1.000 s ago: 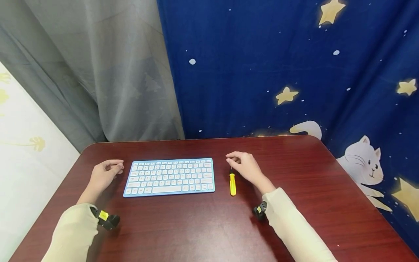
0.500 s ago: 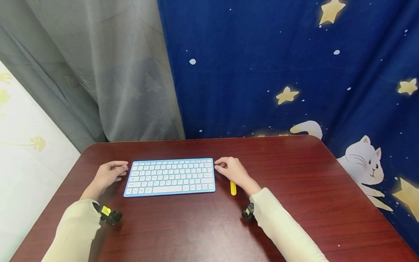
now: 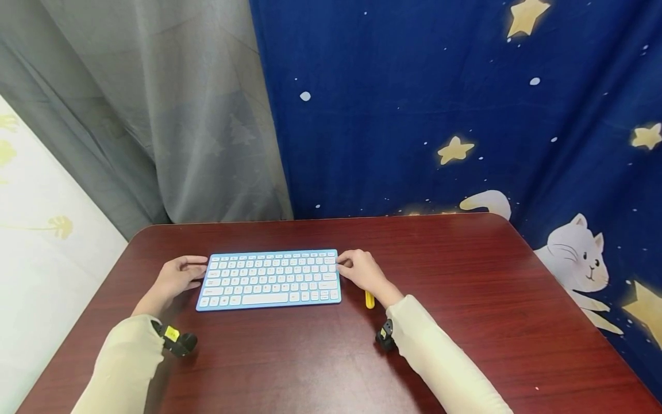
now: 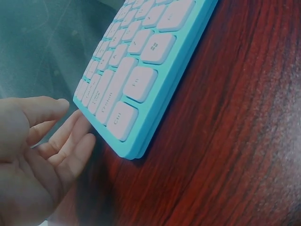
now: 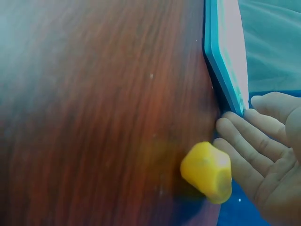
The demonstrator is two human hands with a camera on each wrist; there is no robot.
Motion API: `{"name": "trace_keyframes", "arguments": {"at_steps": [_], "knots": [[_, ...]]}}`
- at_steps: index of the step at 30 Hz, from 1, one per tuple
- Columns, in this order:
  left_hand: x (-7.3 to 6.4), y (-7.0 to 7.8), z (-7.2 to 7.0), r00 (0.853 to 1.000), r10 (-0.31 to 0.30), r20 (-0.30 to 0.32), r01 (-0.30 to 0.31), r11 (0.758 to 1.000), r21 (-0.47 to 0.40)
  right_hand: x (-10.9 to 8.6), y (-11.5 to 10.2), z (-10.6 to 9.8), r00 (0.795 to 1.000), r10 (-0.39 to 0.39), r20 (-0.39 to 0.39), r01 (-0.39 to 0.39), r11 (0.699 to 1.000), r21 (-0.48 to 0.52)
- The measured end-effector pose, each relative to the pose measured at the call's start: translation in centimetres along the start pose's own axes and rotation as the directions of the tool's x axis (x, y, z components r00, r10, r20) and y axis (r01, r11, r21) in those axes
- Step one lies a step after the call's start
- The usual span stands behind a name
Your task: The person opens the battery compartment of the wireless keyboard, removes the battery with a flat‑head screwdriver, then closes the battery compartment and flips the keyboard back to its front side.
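A light-blue keyboard [image 3: 269,279] with white keys lies flat on the table. At its left edge is my left hand [image 3: 178,276], fingers extended. The left wrist view shows that hand's fingertips [image 4: 87,141] right beside the keyboard's edge; contact is hard to tell. My right hand [image 3: 362,270] is at the upper part of the right edge. Its fingertips [image 5: 227,123] come up to the keyboard's side in the right wrist view, with the thumb above. A yellow-handled screwdriver [image 3: 369,299] lies under the right hand and wrist, mostly hidden; its handle end shows close to that hand's lower fingers.
The dark red-brown wooden table [image 3: 289,362] carries both forearms. A grey curtain [image 3: 217,115] and a blue star-patterned curtain [image 3: 372,115] hang behind its far edge. A whitish patterned surface [image 3: 41,276] borders the left side.
Both hands have moved inward to the keyboard's ends, the left one rightward and the right one leftward. The right hand now covers more of the screwdriver. The keyboard stays in place.
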State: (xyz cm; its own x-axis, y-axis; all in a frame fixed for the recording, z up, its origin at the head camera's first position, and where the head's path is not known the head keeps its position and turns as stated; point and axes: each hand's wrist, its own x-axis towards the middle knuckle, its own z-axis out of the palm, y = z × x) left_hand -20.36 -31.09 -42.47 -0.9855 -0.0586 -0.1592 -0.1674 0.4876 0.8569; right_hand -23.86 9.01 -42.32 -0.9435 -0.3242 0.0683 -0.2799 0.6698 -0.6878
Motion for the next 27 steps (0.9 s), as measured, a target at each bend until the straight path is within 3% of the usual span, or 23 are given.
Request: {"name": "trace_keyframes", "arguments": {"at_steps": [8, 17, 27], "knots": [[0.1, -0.5, 0.4, 0.999, -0.043, 0.020, 0.043, 0.999, -0.033, 0.3, -0.1, 0.7, 0.997, 0.067, -0.036, -0.063, 0.993, 0.099], [0.2, -1.0, 0.8, 0.998, -0.060, 0.013, 0.060, 0.997, -0.052, 0.3, -0.2, 1.2, 0.989, 0.133, -0.058, -0.115, 0.963, 0.242], [0.1, -1.5, 1.0, 1.000, 0.004, 0.004, -0.004, 0.998, -0.055, 0.2, -0.4, 1.8, 0.963, 0.250, -0.104, -0.201, 0.917, 0.346]]}}
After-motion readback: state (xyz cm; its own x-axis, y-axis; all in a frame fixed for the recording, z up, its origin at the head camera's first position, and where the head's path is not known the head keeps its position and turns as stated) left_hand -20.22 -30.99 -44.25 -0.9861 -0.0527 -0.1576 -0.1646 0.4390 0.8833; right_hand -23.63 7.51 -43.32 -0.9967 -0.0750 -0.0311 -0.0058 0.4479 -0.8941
